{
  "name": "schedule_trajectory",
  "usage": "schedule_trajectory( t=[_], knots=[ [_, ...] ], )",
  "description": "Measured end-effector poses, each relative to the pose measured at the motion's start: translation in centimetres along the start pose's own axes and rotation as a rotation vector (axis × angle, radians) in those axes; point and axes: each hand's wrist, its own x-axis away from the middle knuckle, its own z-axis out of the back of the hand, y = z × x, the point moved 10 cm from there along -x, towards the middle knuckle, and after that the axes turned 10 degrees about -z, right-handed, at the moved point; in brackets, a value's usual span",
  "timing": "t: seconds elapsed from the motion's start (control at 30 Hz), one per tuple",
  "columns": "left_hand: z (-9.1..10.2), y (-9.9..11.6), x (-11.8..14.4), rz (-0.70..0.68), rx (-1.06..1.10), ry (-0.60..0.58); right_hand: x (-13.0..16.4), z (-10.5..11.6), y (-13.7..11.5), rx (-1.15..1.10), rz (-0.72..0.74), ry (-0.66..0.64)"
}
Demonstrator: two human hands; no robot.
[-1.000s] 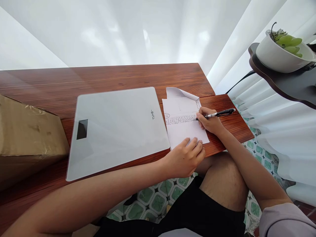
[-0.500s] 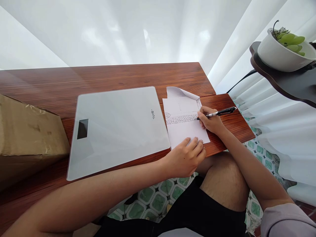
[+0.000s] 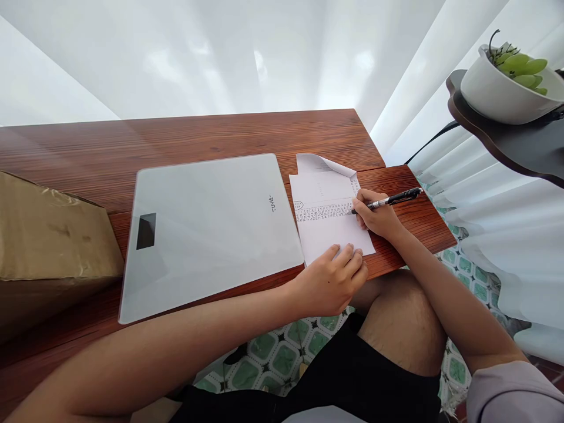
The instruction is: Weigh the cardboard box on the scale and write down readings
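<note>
A white sheet of paper (image 3: 330, 235) lies on the wooden table, bearing rows of small handwritten marks across its middle. Its far edge is folded over and curls up. My right hand (image 3: 374, 216) is closed around a black and clear pen (image 3: 399, 197), whose tip meets the paper at the right end of the written rows. Across the sheet's near edge rests my left hand (image 3: 335, 279), fingers laid out flat on the paper and holding nothing. Left of the paper, a white glass scale (image 3: 211, 229) with a dark display window lies flat, its edge against the sheet.
A cardboard box (image 3: 57, 229) stands on the table (image 3: 247, 132) at the left. To the right, a dark shelf (image 3: 529, 150) carries a white bowl (image 3: 502, 88) with green grapes (image 3: 522, 64). White curtains (image 3: 264, 53) hang behind the table. Green patterned tiles cover the floor.
The view has shifted very slightly. Both hands, the pen and the paper stay in almost the same places.
</note>
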Motion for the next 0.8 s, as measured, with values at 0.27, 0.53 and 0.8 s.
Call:
schedule_trajectory(
  t=[0.27, 0.53, 0.8],
  knots=[
    [0.1, -0.1, 0.0, 0.001, 0.002, 0.002, 0.0, 0.2, 0.2, -0.025, -0.047, 0.004],
    [0.0, -0.1, 0.0, 0.0, 0.014, -0.017, -0.2, 0.1, 0.3, 0.048, -0.074, 0.009],
    [-0.1, 0.0, -0.1, 0.0, 0.008, -0.011, -0.1, 2.5, 0.5, -0.117, -0.031, 0.157]
  ],
)
